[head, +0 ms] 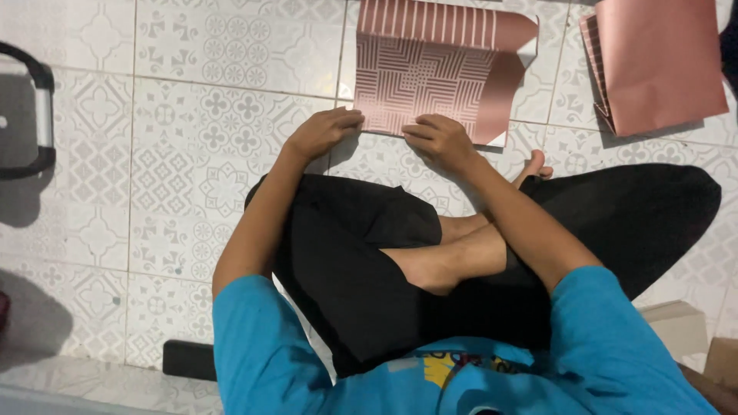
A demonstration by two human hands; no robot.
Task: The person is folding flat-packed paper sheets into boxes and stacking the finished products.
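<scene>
- Person sits cross-legged on a patterned tiled floor (pixel 192 169), both arms stretched forward past the knees, elbows nearly straight.
- left hand (pixel 321 132): knuckles up, fingers curled, fingertips pressing on the near-left corner of a pink patterned paper sheet (pixel 430 84). Not wrapped around anything, just pushing down on the edge.
- right hand (pixel 440 141): palm down, fingers bent, tips resting on the near edge of the same sheet, close to its middle. Also pressing, nothing grasped.
- Hands near each other, small gap between them, both on the sheet's near edge.
- Sheet lies flat on the floor straight ahead of the knees. Rose-pink, geometric line pattern on the lower part, plain vertical stripes across the far band, white underside showing at the right edge where it curls over.
- Stack of plain pink folded paper (pixel 653 65) at upper right, well apart from the sheet, edges fanned on its left side.
- Black-framed object (pixel 34 115) at the left edge, cut off, kind unclear.
- Dark flat block (pixel 188 359) on the floor by the left elbow.
- Beige cardboard box (pixel 680 327) corner at lower right, beside the right knee.
- Person wears a blue shirt (pixel 261 353) and black shorts (pixel 354 253), barefoot.
</scene>
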